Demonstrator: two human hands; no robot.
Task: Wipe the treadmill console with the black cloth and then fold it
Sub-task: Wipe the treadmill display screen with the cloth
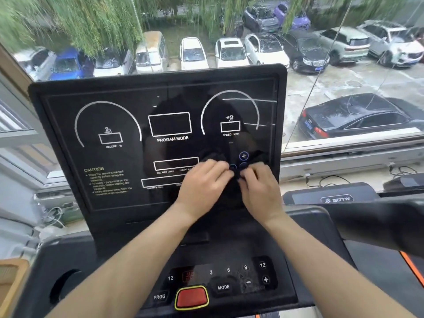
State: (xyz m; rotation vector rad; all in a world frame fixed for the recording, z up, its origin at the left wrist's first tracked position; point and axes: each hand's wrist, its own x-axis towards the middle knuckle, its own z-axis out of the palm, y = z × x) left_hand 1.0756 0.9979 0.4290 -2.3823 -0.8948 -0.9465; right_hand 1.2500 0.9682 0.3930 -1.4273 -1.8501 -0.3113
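The black cloth is pinched between both hands: the left hand is closed on it from 9 o'clock, the right hand from 3 o'clock, fingers curled tight. The cloth is bunched and dark, hard to separate from the treadmill console behind it. It is held against the lower right part of the panel, below the plus button.

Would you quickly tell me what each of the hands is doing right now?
Left hand: closed, gripping the black cloth.
Right hand: closed, gripping the same cloth.
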